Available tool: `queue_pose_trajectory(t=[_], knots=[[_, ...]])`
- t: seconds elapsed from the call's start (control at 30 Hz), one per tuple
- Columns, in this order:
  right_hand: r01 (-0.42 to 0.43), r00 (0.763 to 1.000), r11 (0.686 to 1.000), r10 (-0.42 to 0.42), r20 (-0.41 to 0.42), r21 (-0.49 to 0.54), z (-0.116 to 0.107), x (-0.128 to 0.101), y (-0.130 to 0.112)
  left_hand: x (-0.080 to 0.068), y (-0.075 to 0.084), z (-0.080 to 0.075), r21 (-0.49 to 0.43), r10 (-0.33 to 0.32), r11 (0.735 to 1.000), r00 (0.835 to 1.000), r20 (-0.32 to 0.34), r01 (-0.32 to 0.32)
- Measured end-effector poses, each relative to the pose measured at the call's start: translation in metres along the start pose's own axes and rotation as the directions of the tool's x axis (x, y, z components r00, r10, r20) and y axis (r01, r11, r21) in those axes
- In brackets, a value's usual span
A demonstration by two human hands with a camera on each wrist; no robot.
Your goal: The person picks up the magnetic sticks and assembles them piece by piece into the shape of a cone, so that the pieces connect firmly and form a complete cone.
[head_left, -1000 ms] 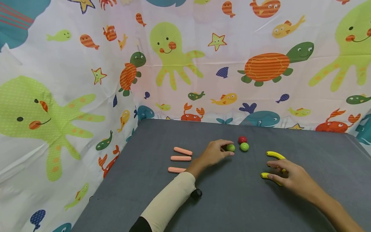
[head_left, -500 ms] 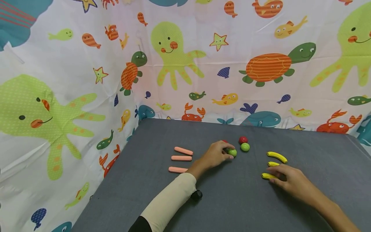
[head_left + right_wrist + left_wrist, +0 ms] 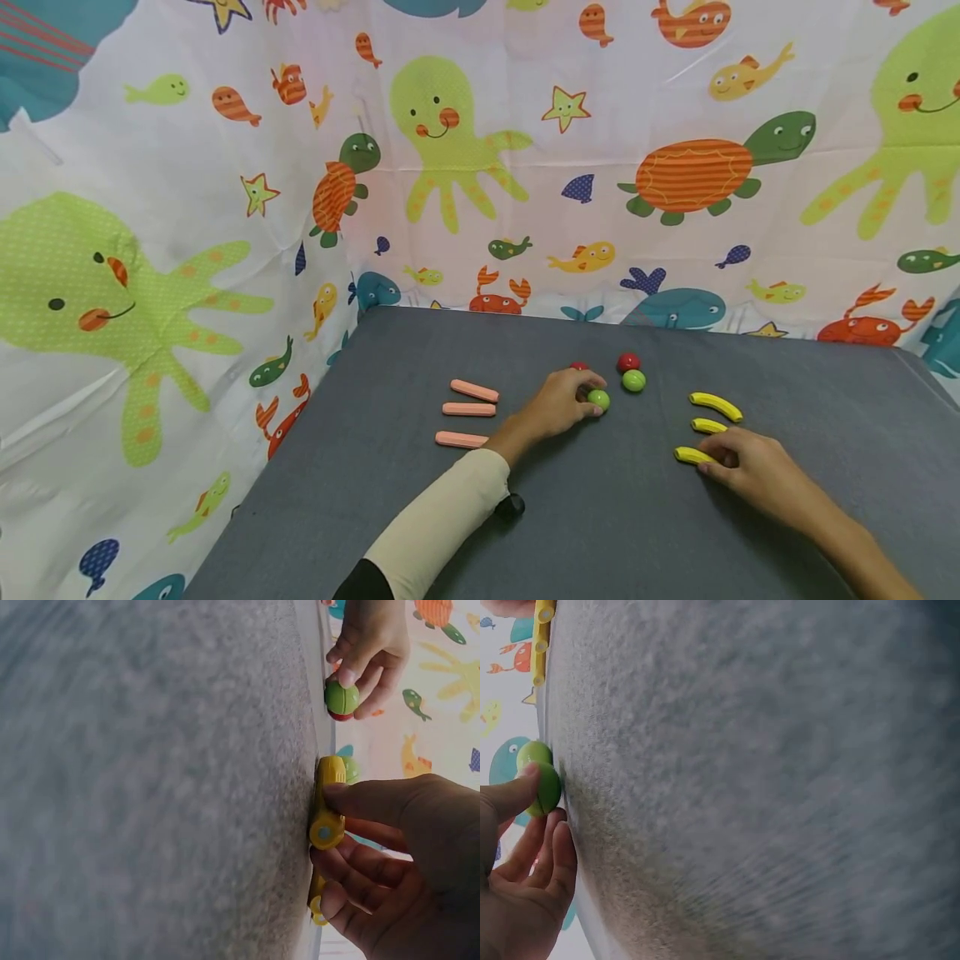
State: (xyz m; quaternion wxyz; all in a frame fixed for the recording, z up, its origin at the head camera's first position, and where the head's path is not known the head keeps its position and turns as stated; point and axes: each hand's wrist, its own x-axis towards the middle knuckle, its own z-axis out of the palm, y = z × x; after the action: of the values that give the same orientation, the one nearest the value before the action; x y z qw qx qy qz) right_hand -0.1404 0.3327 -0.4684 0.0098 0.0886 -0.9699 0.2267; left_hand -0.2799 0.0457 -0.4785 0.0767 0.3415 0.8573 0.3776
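Note:
In the head view my left hand (image 3: 558, 404) pinches a small green ball (image 3: 598, 400) between thumb and fingers, at the tabletop. The right wrist view shows a seam around that green ball (image 3: 343, 697). A red ball (image 3: 578, 366) peeks out behind the left hand, mostly hidden. Just right of it sit another red ball (image 3: 628, 362) and a second green ball (image 3: 633, 381). My right hand (image 3: 753, 467) holds the nearest yellow toy banana (image 3: 692, 455) by thumb and fingers. Two more toy bananas, a middle one (image 3: 708, 426) and a far one (image 3: 716, 406), lie beyond it.
Three pink sausage-like sticks lie left of the left hand: a far one (image 3: 474, 390), a middle one (image 3: 468, 409) and a near one (image 3: 461, 439). A grey cloth (image 3: 600, 517) covers the table. A curtain (image 3: 480, 192) with sea animals hangs behind and to the left.
My left hand has drawn the green ball toward the near side, exposing the red ball behind it. My right hand has drawn back from over the bananas and now grips the nearest one.

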Motion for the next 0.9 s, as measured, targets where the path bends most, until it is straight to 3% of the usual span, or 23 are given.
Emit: queue_pose_trajectory(t=[0.2, 0.43, 0.9], knots=[[-0.015, 1.0, 0.999, 0.015, -0.001, 0.031, 0.001, 0.003, -0.006, -0.008, 0.001, 0.001, 0.012, 0.019, 1.0, 0.999, -0.033, -0.018], [0.001, 0.999, 0.995, 0.003, -0.039, 0.096, 0.004, 0.011, -0.016, -0.023, 0.004, -0.001, -0.081, -0.006, 0.997, 0.997, -0.077, 0.0], [0.04, 0.997, 0.986, -0.028, -0.07, 0.163, 0.016, 0.031, -0.046, -0.05, 0.007, 0.005, -0.302, -0.133, 0.949, 0.985, -0.113, 0.094]])
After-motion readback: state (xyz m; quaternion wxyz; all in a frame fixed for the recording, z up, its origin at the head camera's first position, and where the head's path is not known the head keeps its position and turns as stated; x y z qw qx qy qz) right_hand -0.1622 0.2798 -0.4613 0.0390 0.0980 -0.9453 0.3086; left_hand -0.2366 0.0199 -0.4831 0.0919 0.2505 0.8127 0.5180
